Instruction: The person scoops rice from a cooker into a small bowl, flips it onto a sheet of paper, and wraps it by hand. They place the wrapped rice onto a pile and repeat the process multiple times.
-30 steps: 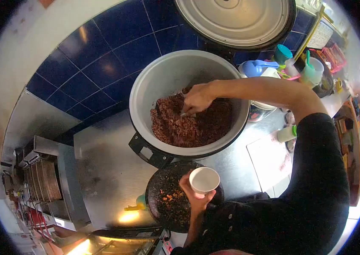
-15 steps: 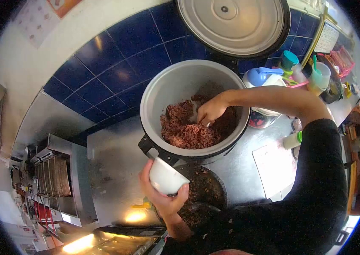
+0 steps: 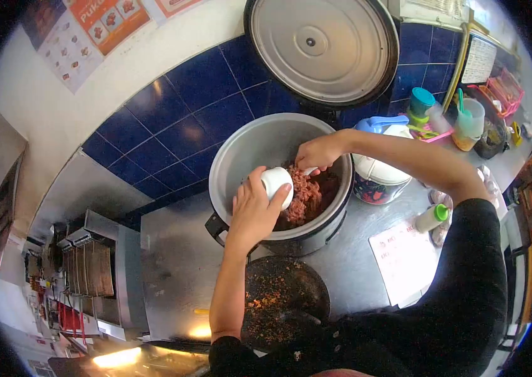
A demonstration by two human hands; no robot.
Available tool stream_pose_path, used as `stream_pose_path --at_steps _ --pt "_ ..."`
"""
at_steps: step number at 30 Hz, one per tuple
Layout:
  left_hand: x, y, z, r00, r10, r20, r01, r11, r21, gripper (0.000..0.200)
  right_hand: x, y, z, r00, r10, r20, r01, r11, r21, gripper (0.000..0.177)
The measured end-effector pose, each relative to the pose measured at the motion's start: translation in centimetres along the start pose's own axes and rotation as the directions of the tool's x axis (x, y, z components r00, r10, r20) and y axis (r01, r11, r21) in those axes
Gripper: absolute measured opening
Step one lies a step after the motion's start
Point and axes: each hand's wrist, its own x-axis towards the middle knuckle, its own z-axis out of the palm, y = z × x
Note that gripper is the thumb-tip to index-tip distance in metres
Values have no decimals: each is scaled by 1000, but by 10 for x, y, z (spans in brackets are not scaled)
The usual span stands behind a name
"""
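A large round cooker [image 3: 231, 151] with its lid [image 3: 322, 50] raised holds reddish-brown rice [image 3: 304, 204]. Over the pot's left part, my left hand [image 3: 254, 210] grips a small white bowl [image 3: 277, 183], tilted with its mouth toward the rice. My right hand [image 3: 319, 154] reaches in from the right, fingers closed round a white utensil [image 3: 309, 170] at the rice beside the bowl. Most of the utensil is hidden by my fingers and the rice.
Below the cooker sits a dark round pan [image 3: 288, 298] with orange-brown bits. To the right are a lidded patterned pot [image 3: 379, 182], a green-capped bottle [image 3: 431, 218], a written sheet [image 3: 403, 261] and a clear jug [image 3: 469, 125]. A metal rack [image 3: 90, 269] stands at left.
My left hand has carried the bowl up from below the cooker's rim to over the pot, next to my right hand. My right hand has lifted slightly from the rice. The view has shifted.
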Motion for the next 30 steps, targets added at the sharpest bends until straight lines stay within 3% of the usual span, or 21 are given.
stream_pose_path --at_steps 2,4,6,7,9,10,13,14,18,21,22,23,25,28,30 --pt "13 -3 6 997 -49 59 52 997 -56 79 -10 -23 -1 994 89 -68 -90 996 -4 38" --pt "23 -9 19 995 -96 1 95 986 -135 80 -5 -20 1 978 129 -164 -127 992 24 40" --pt "41 -27 40 984 -178 -17 164 936 -311 81 15 -8 7 954 54 -295 -121 969 -214 37" --pt "46 -28 45 971 -239 -14 209 873 -440 82 21 -11 10 935 6 -353 -131 935 -329 37" --pt "51 -23 52 936 -352 21 274 689 -671 82 -16 -67 24 891 -26 -453 -175 902 -395 30" --pt "50 -16 50 915 -401 53 298 581 -757 72 -17 -72 28 883 -51 -467 -167 895 -413 28" --pt "51 -33 44 870 -347 351 440 221 -870 60 -27 -90 38 868 -108 -485 -153 871 -466 23" --pt "48 -36 44 877 -294 379 415 69 -907 54 -27 -88 41 857 -138 -496 -150 855 -496 23" --pt "40 -34 27 865 -276 419 377 -193 -906 51 -29 -79 42 729 -259 -633 -205 800 -564 17" --pt "44 -58 24 868 -306 392 330 -234 -914 54 -33 -63 17 641 -260 -722 -330 756 -566 16" --pt "37 -42 15 904 -318 287 245 -167 -955 54 -35 -58 6 674 -265 -689 -358 699 -619 17" --pt "40 -61 16 890 -299 343 295 -196 -935 52 -25 -44 -3 753 -143 -642 -418 650 -635 17" --pt "37 -51 7 887 -370 275 234 -154 -960 48 -14 -34 -3 884 -4 -467 -397 521 -755 19" --pt "35 -45 1 902 -376 213 178 -124 -976 48 32 -16 7 912 347 -217 -367 458 -810 22" --pt "33 -45 -3 907 -373 198 155 -142 -978 48 69 11 18 950 299 -85 -203 387 -899 22"
